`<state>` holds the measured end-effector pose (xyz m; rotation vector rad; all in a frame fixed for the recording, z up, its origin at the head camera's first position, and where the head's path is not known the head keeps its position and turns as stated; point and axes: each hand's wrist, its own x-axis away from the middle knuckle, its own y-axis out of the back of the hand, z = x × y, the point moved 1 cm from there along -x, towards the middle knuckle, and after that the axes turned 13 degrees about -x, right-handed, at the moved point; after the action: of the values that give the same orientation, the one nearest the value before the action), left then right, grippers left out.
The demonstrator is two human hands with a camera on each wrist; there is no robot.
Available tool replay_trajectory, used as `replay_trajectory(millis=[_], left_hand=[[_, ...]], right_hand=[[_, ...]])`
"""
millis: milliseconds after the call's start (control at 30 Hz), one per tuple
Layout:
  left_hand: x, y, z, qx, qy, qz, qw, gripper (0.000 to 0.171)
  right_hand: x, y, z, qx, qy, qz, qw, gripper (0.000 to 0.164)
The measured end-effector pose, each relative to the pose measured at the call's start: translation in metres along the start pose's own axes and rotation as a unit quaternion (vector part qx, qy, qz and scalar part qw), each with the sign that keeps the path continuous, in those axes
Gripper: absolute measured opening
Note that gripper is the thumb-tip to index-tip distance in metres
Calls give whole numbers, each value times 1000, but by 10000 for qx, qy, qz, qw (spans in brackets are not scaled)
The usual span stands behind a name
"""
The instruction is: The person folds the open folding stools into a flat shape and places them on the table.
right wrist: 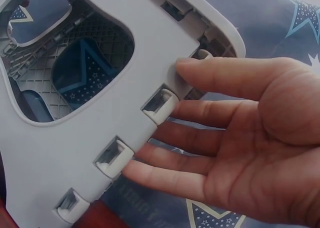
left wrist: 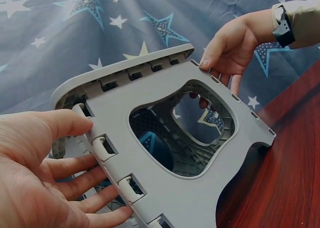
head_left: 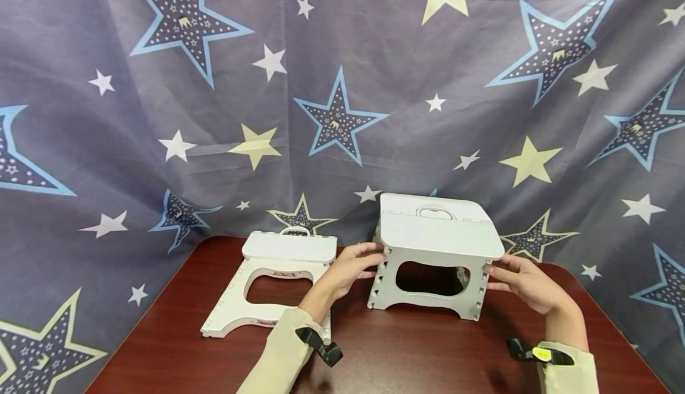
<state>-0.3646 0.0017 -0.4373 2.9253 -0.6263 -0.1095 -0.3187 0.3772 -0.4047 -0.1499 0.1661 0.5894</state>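
Note:
A white folding step stool [head_left: 439, 236] stands unfolded at the right of the table, with a carry handle [head_left: 435, 211] in its top. My left hand [head_left: 348, 272] holds its left side; the left wrist view shows the thumb on the front leg panel [left wrist: 115, 128] and the fingers along the hinged edge. On the opposite side, my right hand [head_left: 527, 284] grips the right edge, thumb in front, fingers [right wrist: 200, 138] around the hinges. A second white stool [head_left: 289, 248] lies folded flat to the left, partly behind my left forearm.
The dark red wooden table [head_left: 407, 352] carries both stools. Behind it hangs a grey curtain [head_left: 241, 103] printed with stars, close to the table's back edge. A black strap device [head_left: 319, 346] sits on each wrist.

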Motion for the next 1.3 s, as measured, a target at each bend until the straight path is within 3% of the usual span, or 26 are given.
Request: replay_trajectory(millis=[267,567,1033,1300], left_hand=[[0,3,-3,16,27,30,10000,48],[2,20,-5,30,110,226,9997,44],[11,46,-12,38,205,437,9988,45],[14,58,-14,72,224,650,9976,43]], right_hand=[[-2,0,0,-119,68,151,9998,41],[-9,-8,-1,-54,-41,311,9995,39],[-25,-22,-4,156,-301,204,9992,37],[-32,-30,-7,167,-227,142,9995,33]])
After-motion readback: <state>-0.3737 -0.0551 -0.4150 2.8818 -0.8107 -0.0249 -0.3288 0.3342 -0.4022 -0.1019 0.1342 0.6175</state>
